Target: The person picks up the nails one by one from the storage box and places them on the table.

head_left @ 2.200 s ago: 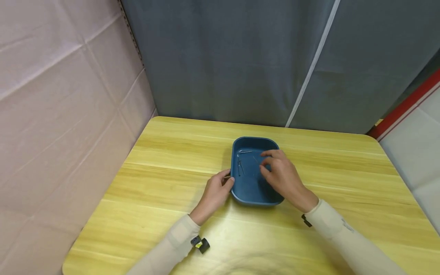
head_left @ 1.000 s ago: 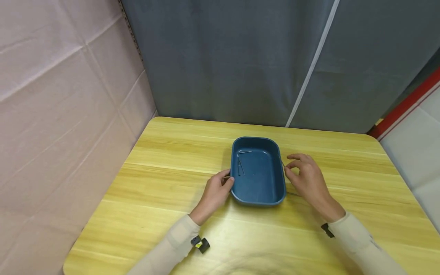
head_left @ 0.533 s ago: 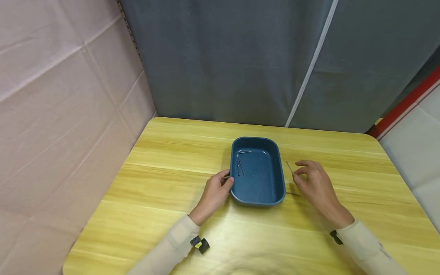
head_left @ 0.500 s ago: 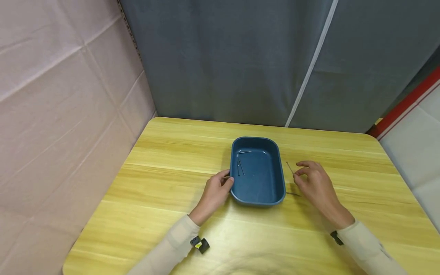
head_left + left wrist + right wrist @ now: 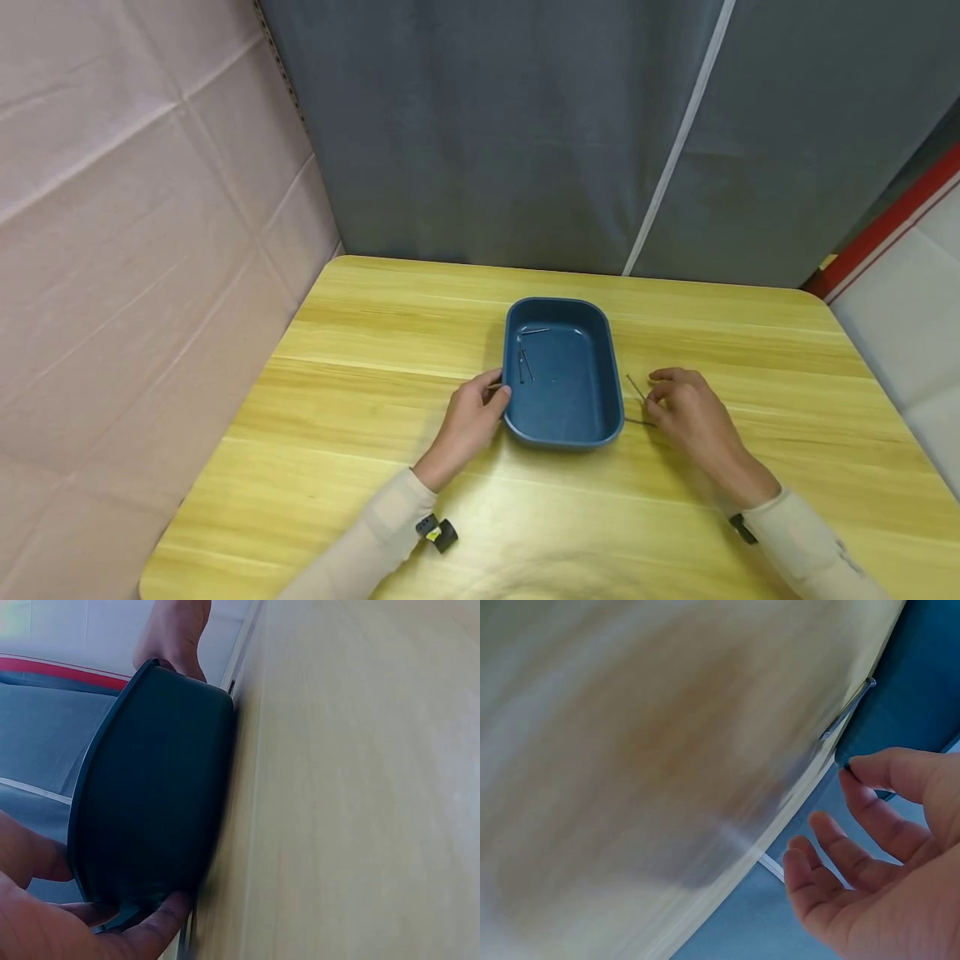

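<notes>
**Out of the box and down low, not yet let go**

Behind everything hangs a dark grey fabric curtain (image 5: pixel 480 150). Below it is a yellow wood-grained table (image 5: pixel 375 350), bearing a deep blue, rounded rectangular box (image 5: pixel 566 408) that looks plastic.

The left hand (image 5: pixel 467 414) keeps its grip on the box's left wall, thumb at the rim, fingers outside. The right hand (image 5: pixel 693 417) has just left the box and come down over the table to its right; its grip, thumb against forefinger, pinches a thin metal nail (image 5: pixel 637 387). Whether that nail touches the table, I cannot tell.

Another slim nail (image 5: pixel 639 422) lies on the table just right of the box, and at least three grey nails (image 5: pixel 536 332) lie inside, toward the left. My reading: nails are being taken out singly, with this removal unfinished.
</notes>
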### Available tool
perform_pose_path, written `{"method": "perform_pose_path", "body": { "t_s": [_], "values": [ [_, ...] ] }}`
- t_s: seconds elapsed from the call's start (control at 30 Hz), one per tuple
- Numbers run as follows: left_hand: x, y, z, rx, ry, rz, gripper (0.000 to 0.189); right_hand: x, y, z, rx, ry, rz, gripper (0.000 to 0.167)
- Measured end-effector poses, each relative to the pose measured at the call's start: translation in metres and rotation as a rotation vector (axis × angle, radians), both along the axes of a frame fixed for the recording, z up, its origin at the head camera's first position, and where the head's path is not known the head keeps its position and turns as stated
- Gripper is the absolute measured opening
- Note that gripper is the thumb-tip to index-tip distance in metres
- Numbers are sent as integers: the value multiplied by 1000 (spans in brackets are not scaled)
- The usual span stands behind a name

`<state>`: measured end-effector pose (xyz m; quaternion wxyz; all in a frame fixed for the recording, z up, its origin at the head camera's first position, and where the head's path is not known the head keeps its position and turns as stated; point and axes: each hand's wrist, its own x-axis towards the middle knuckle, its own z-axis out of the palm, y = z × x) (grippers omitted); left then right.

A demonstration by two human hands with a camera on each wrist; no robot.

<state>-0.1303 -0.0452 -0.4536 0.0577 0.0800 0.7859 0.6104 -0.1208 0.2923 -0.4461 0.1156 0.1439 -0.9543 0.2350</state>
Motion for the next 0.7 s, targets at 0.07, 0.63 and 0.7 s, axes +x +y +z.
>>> {"method": "perform_pose_path", "body": {
  "t_s": [0.07,0.63,0.7],
  "values": [
    [0,0,0,2,-1,0,43,0,0,0,22,-3,17,18],
    [-1,-1,-1,11,0,0,43,0,-2,-4,130,27,70,12],
    [-1,-1,-2,10,1,-1,43,0,-3,-4,145,49,74,10]
  ]
}}
